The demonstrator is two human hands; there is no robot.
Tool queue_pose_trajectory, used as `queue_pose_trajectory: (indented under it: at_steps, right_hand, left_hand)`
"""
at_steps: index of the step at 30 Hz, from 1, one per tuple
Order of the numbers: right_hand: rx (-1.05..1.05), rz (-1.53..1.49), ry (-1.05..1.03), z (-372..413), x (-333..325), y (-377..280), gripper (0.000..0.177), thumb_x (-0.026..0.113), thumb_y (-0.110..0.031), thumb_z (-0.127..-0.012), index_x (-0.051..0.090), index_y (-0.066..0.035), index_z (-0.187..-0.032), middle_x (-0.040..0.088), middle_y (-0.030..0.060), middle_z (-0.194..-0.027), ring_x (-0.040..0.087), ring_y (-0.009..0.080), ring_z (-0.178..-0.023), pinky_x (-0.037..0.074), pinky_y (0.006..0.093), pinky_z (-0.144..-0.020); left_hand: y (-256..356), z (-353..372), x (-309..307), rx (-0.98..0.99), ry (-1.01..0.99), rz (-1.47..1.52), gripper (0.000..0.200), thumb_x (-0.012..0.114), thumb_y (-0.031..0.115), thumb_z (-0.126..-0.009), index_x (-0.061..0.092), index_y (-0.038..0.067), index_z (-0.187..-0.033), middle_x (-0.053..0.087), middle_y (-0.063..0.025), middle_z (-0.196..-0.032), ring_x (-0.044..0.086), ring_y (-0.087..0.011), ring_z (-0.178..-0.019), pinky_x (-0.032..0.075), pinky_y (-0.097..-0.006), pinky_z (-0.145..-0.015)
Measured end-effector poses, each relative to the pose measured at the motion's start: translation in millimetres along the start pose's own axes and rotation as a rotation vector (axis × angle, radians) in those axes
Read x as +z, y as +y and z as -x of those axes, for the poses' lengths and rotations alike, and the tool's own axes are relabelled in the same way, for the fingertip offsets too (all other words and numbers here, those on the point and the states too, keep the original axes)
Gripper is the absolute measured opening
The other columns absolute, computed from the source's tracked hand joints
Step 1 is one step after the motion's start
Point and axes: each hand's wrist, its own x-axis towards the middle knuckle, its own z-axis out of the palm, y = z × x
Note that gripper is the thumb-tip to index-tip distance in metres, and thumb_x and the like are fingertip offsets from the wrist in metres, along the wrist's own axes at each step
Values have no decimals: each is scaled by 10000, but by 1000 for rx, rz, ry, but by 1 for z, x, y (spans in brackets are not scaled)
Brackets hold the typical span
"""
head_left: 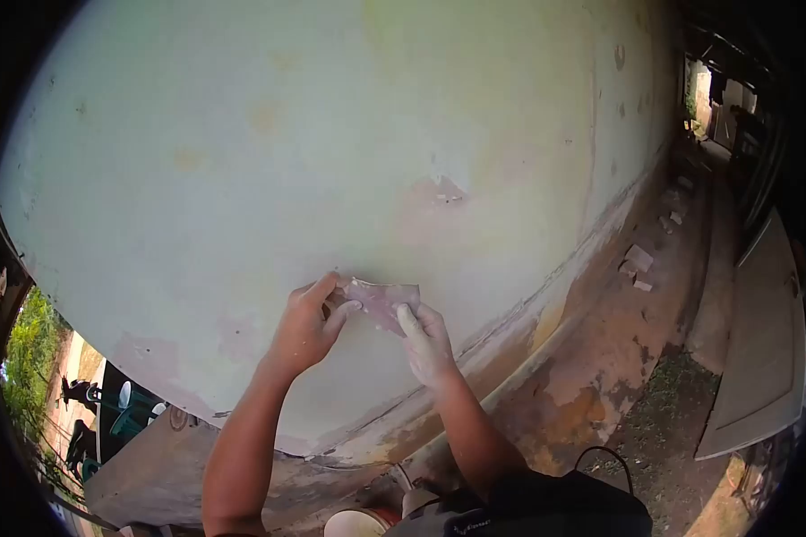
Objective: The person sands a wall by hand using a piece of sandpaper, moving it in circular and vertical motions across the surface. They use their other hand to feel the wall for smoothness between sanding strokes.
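Both my hands hold a worn, reddish-brown piece of sandpaper (387,304) in front of a pale green wall (242,179). My left hand (306,329) pinches its left end between thumb and fingers. At the other end, my right hand (428,347) grips the sheet with the thumb laid across its face. White dust coats the fingers, mostly on the right hand. The sheet's upper edge looks curled and ragged, with pale specks on it. Above the hands, the wall has a pinkish patch (430,204) with flaked paint.
A light-coloured panel (757,345) leans at the right. Broken pale pieces (638,259) lie on the ground along the wall's base. Below me is a round pale container (356,523). Green plants (29,345) and a parked motorbike (81,391) show at the left.
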Motion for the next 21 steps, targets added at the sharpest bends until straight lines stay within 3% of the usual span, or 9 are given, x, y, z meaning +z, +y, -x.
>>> queue_pose_trajectory:
  at_steps: [2, 6, 8, 9, 11, 15, 17, 19, 21]
  right_hand:
    - [-115, 37, -66, 7, -4, -6, 424, 622, -249, -1082, 576, -41, -1450, 446, 91, -1624, 384, 245, -1536, 493, 455, -1116]
    - [-206, -54, -101, 31, -2, -21, 395, 600, -213, -1087, 595, -37, -1440, 515, 132, -1577, 365, 250, -1551, 478, 451, -1135]
    - [-311, 80, -272, 33, -13, -22, 400, 578, -178, -1091, 593, -27, -1461, 525, 149, -1580, 331, 239, -1571, 430, 444, -1181]
    - [-314, 87, -272, 32, -17, -23, 400, 578, -178, -1091, 593, -27, -1461, 525, 149, -1580, 331, 239, -1571, 430, 444, -1181]
    - [-269, 408, -113, 32, -21, -22, 420, 552, -152, -1095, 573, -32, -1497, 499, 140, -1614, 325, 239, -1576, 361, 431, -1231]
    - [-340, 344, -1, 34, -3, -32, 416, 510, -119, -1096, 576, -34, -1498, 524, 129, -1600, 359, 252, -1563, 305, 409, -1258]
    - [-411, 555, 169, 18, -11, -28, 430, 469, -110, -1097, 567, -47, -1512, 532, 151, -1589, 392, 313, -1545, 281, 421, -1268]
    - [-549, 699, 273, -12, -22, -29, 431, 473, -113, -1096, 569, -45, -1510, 508, 162, -1604, 377, 343, -1548, 275, 442, -1270]
    - [-697, 831, 375, -45, -20, -37, 431, 476, -116, -1094, 570, -43, -1508, 483, 173, -1620, 362, 373, -1552, 269, 463, -1271]
  left_hand:
    - [-1, -7, 5, 71, 68, 55, 188, 728, 0, -943, 610, -26, -1086, 715, -188, -1035, 735, -285, -900, 583, -372, -794]
    - [1, -14, 9, 164, -7, 79, 194, 716, -34, -918, 610, -32, -1081, 708, -193, -1038, 731, -326, -915, 578, -389, -796]
    - [9, -17, 17, 310, -127, 40, 218, 705, -65, -885, 618, -27, -1081, 706, -181, -1028, 719, -368, -949, 577, -405, -822]
    - [12, -20, 21, 316, -124, 43, 218, 705, -65, -885, 618, -27, -1081, 706, -181, -1028, 719, -368, -949, 577, -405, -822]
    - [19, -24, 24, 343, -167, 6, 258, 700, -6, -893, 606, 7, -1133, 688, -186, -1072, 668, -434, -986, 553, -454, -835]
    - [23, -25, 13, 280, -170, -100, 333, 716, 32, -888, 620, 62, -1206, 668, -149, -1223, 656, -387, -1132, 532, -456, -911]
    - [20, -26, -7, 539, 121, -566, 420, 736, 59, -873, 623, 120, -1273, 602, -82, -1424, 563, -318, -1354, 469, -463, -1046]
    - [8, -26, -35, 472, 249, -827, 513, 751, 125, -879, 612, 153, -1371, 497, -70, -1588, 402, -297, -1520, 321, -502, -1186]
    - [8, -23, -67, 387, 394, -948, 539, 726, 150, -893, 598, 171, -1416, 464, -58, -1626, 378, -283, -1541, 284, -504, -1211]
